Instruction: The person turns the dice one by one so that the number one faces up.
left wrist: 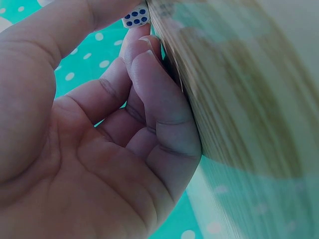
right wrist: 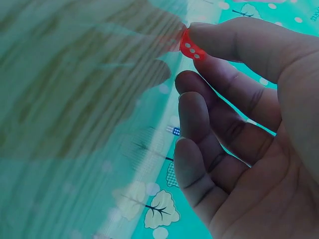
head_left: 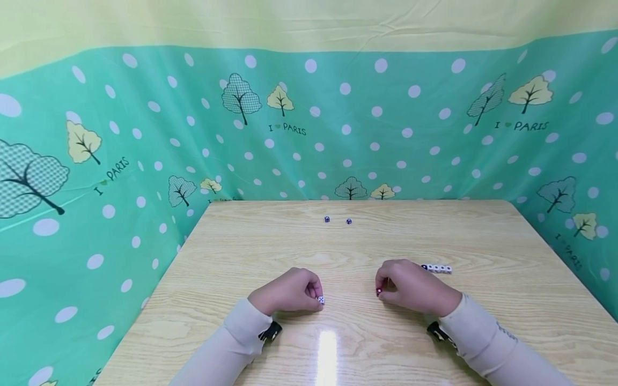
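My left hand pinches a white die between thumb and forefinger at the tabletop. In the left wrist view the white die shows blue pips, and the other fingers of that hand are curled beside the wood. Across from it, my right hand holds a red die by thumb and forefinger, low over or on the table. The right wrist view has the red die with white pips at the fingertips of the hand; whether it touches the table I cannot tell.
On the wooden table, a row of white dice with a dark die at its left end lies just beyond my right hand. Two dark blue dice stand apart near the back edge. A green dotted curtain surrounds the table.
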Tool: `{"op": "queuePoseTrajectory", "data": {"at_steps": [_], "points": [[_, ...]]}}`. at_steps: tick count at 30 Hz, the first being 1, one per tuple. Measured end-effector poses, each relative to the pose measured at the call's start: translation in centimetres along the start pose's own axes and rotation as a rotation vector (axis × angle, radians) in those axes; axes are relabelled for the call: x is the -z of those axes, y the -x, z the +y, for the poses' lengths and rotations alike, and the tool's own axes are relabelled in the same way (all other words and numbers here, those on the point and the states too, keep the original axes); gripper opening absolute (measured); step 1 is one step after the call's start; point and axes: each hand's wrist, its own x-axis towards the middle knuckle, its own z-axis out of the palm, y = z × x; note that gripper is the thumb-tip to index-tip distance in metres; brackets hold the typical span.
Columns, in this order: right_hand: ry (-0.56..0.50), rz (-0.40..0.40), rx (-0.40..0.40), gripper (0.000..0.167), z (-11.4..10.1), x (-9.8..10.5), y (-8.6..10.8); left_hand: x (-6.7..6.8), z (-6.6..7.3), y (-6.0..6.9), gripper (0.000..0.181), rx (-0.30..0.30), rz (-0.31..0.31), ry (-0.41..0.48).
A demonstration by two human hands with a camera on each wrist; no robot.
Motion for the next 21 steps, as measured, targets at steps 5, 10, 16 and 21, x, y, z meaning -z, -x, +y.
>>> {"op": "queuePoseTrajectory", "data": {"at_steps": [5,10,16,21], "points": [[0.01,-0.007,-0.009,0.018,-0.11,-0.01,0.01,0.02,-0.05,0.0,0.018,-0.004,0.0,0.008],[0.024,-0.004,-0.004,0.018,-0.01,-0.05,-0.05,0.03,-0.14,-0.03,0.017,-0.003,0.0,0.002],[0.03,-0.008,0.0,0.017,-0.06,-0.06,-0.07,0.01,-0.25,-0.02,0.018,0.008,-0.002,0.007],[0.048,-0.017,-0.026,0.017,-0.29,0.03,0.03,0.02,-0.28,0.01,0.018,0.001,0.0,0.01]]}}
